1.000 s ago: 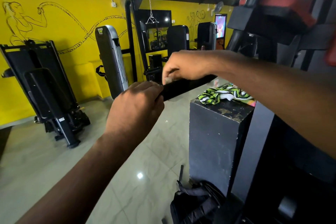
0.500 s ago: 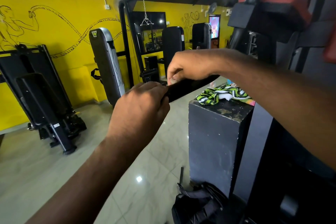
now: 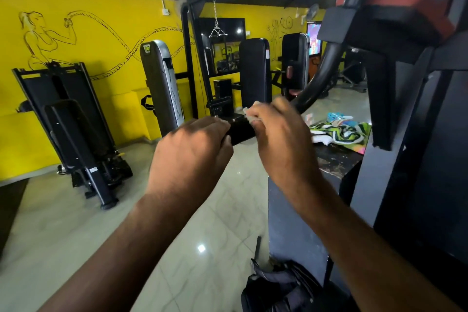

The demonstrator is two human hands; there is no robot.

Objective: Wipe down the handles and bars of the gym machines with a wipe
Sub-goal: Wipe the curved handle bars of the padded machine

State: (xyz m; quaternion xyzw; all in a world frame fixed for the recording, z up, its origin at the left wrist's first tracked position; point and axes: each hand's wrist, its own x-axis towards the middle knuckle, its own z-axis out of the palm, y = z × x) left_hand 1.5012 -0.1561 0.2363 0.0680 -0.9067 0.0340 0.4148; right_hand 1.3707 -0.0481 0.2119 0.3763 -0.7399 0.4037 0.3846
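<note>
The black handle (image 3: pixel 240 132) lies on a slant, its long axis rising from its near left end toward the curved bar (image 3: pixel 316 78) at far right. The left grip (image 3: pixel 190 152) is clamped round the handle's near end. The right grip (image 3: pixel 278 134), just up the handle, pinches the white wipe (image 3: pixel 249 115) against the handle's top. The next stroke probably follows that axis, and the right grip is nearer the bar.

A pale tiled floor (image 3: pixel 76 235) spreads below the right hand (image 3: pixel 281 142). A black bag (image 3: pixel 278 289) lies on it, beneath that hand's forearm. Just right of the hand, a black block (image 3: pixel 286 230) carries a crumpled green-patterned cloth (image 3: pixel 339 132).
</note>
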